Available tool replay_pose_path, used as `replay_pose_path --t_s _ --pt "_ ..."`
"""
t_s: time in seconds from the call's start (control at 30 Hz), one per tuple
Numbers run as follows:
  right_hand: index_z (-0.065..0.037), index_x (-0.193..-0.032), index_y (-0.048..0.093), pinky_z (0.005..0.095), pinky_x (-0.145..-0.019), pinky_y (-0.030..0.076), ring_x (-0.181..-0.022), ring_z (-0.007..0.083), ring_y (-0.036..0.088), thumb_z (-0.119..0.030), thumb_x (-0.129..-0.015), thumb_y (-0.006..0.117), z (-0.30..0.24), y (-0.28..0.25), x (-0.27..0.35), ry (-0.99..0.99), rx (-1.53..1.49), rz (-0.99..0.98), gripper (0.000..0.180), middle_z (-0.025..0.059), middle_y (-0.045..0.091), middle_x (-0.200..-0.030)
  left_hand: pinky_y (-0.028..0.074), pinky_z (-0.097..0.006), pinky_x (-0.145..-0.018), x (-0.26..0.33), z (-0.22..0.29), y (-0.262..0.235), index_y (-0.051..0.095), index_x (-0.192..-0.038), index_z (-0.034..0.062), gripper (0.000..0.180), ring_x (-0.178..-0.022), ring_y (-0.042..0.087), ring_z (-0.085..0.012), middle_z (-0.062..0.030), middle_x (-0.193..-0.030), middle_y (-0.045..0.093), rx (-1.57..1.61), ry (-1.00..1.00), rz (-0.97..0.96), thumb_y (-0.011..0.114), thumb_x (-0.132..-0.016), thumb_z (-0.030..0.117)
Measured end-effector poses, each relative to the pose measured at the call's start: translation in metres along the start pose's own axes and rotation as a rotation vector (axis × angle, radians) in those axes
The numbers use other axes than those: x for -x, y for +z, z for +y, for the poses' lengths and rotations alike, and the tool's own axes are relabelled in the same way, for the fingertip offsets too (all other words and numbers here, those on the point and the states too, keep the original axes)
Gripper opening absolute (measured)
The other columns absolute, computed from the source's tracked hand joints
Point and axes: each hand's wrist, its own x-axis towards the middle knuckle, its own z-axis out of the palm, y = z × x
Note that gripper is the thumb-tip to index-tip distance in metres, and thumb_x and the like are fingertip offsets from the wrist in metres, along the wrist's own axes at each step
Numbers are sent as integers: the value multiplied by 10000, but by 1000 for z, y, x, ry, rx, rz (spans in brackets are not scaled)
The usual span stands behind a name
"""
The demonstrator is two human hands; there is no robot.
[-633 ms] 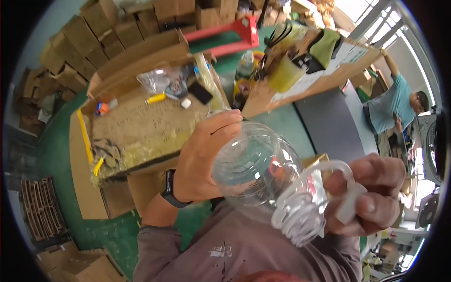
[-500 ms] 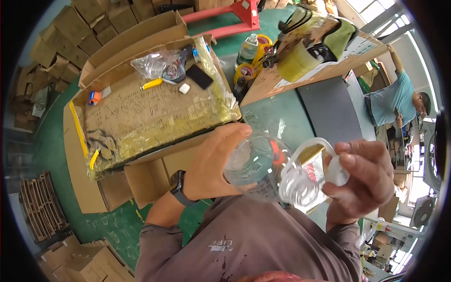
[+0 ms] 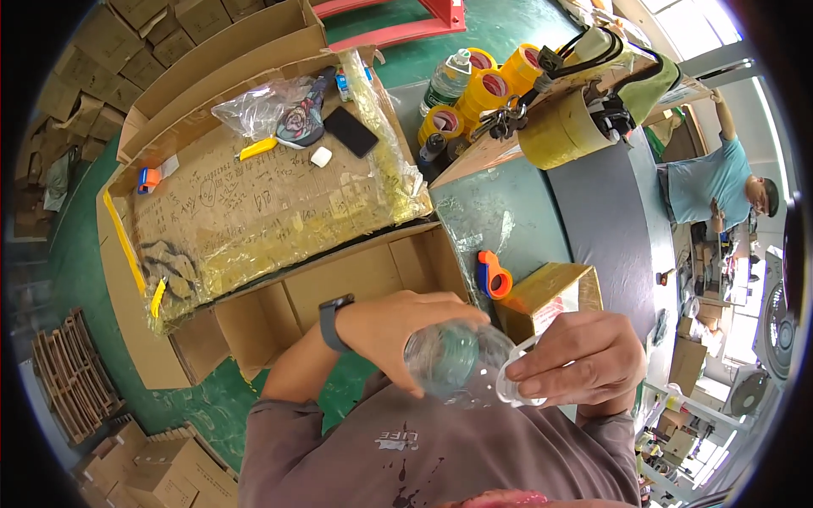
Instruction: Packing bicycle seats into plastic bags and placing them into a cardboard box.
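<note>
A clear, see-through plastic bottle lies sideways in front of my shirt, its neck toward the right. My left hand, with a dark watch on the wrist, is wrapped around its left end. At the neck, my right hand pinches a white plastic ring-shaped piece. The fingers partly cover that piece and the bottle's mouth, so I cannot tell whether the piece is seated on it. Both hands are above the near edge of the workbench.
An open carton lies beyond my left hand. An orange and blue tape dispenser and a small box are past the bottle. A taped cardboard sheet bears a phone. Tape rolls stand farther back. Another person is at right.
My right hand has moved left and down, bringing the white ring-shaped piece against the bottle's neck. The bottle has dropped slightly lower, and the head view has shifted.
</note>
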Motion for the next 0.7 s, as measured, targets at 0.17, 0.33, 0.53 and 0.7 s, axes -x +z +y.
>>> replay_pose_path --t_s 0.17,0.33,0.53,0.7 --pt "40 -1149 813 350 -700 609 -877 277 782 -116 -864 916 31 -27 -21 -10 5 -152 341 173 799 -1077 460 -407 -1180 -29 -52 -11 450 -1637 44 1289 -1388 608 -294 -119 -1475 630 498 78 -477 1064 -563 406" --pt "-6 -1074 763 298 -575 525 -684 143 666 -225 -778 1004 47 -17 5 432 504 325 440 83 702 -900 534 -448 -1104 -28 -30 -28 461 -1630 82 1208 -1393 618 -336 -143 -1519 606 65 -82 -104 1046 -627 417" --pt "9 -1130 729 314 -629 545 -716 166 658 -174 -828 971 73 6 -6 458 701 504 428 88 684 -941 528 -546 -1105 -44 -71 1 573 -1536 122 965 -1359 619 -418 -168 -1487 595 -787 -64 784 987 -681 295" --pt "21 -1265 692 404 -845 602 -1013 312 711 -133 -854 939 86 13 -14 364 830 664 504 187 694 -1195 467 -554 -1185 -74 -112 -47 490 -1584 82 1015 -1401 576 -421 -196 -1536 559 -999 17 933 1007 -730 268"
